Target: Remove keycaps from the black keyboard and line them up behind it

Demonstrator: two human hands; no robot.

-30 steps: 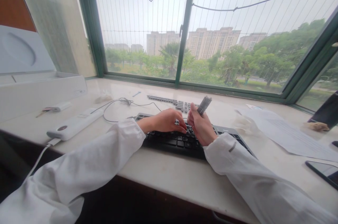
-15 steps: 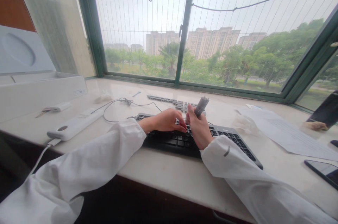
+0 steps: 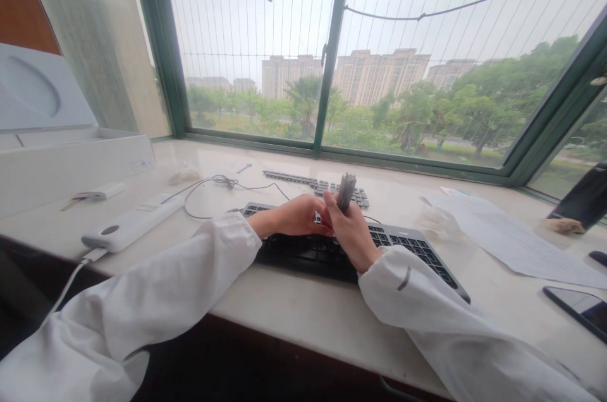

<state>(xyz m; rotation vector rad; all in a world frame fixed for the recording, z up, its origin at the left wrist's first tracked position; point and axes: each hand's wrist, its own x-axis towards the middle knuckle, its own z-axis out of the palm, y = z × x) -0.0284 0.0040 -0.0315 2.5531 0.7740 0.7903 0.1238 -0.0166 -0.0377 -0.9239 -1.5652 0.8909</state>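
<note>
A black keyboard with a grey frame lies near the table's front edge, partly covered by my hands. My right hand is wrapped round a grey cylindrical tool with a notched top end. That tool stands nearly upright over the middle of the keyboard, and its lower end is hidden. My left hand is beside it, over the keys, its fingers curled in a pinch against my right fingers. Whatever the left fingertips hold cannot be made out. Behind the keyboard, loose keycaps lie in rows.
A white power strip and a black cable lie on the left, before a white box. To the right are paper sheets, a crumpled clear bag and a phone. A window closes off the back.
My right hand and the grey tool have shifted left, nearer my left hand, and the tool now stands more upright. My left hand has barely moved.
</note>
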